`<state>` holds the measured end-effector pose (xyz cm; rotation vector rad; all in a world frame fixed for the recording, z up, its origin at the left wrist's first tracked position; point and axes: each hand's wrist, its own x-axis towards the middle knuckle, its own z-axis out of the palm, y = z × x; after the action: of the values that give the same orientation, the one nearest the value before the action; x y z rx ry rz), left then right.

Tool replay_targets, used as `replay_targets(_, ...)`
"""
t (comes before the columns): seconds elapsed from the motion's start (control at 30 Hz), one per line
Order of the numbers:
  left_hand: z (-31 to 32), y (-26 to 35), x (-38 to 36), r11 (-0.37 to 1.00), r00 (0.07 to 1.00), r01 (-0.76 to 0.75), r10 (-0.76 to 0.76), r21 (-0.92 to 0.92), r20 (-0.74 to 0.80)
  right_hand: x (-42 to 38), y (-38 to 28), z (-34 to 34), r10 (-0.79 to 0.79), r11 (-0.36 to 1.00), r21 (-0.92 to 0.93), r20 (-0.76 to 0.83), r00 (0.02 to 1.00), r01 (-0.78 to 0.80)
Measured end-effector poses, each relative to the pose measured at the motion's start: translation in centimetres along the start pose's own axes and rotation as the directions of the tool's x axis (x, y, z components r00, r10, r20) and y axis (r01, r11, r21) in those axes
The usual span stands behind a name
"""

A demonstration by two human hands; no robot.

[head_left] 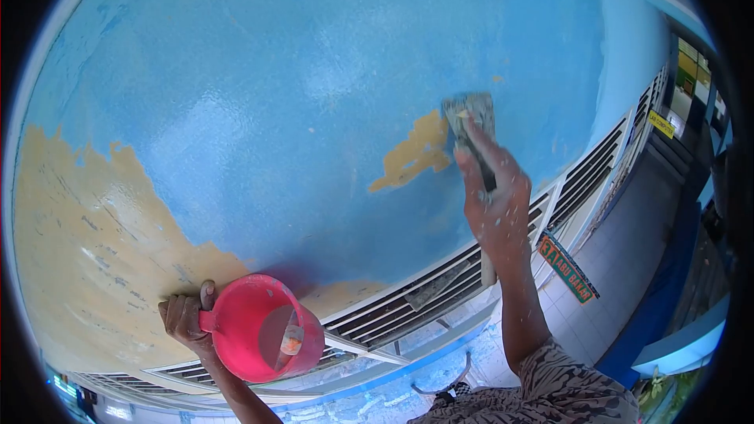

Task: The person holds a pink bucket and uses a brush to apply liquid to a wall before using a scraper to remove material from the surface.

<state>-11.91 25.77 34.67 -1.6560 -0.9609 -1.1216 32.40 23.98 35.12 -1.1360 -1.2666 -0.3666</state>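
Note:
My right hand (498,192) grips a wide putty knife (481,108), its fingers stretched along the tool. The blade is smeared grey and lies at the blue wall (314,141), just right of a tan patch (416,155) where the blue coat is absent. At the lower left, my left hand (187,320) is closed round the handle of a pink plastic dipper (243,322). The dipper is tilted so its inside shows. Within it are pale contents and an orange-and-white object (292,339), whose kind I cannot make out.
A large scuffed tan area (94,243) covers the wall's lower left. Slatted vents (424,298) run below the wall. A hanging sign (567,268) and a yellow sign (661,124) are on the right, above a tiled walkway (620,267).

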Motion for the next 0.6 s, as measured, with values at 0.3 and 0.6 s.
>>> replay_targets(0.3,0.0,0.0,0.3,1.000,1.000,-0.019,0.019,0.003,-0.001,-1.5,-0.3,-1.3,0.160,0.987,-0.045,0.113,0.981,-0.156)
replay_targets(0.6,0.0,-0.3,0.1,1.000,1.000,-0.025,0.025,0.014,-0.003,-2.9,0.9,-1.0,0.126,0.991,-0.055,0.130,0.983,-0.120)
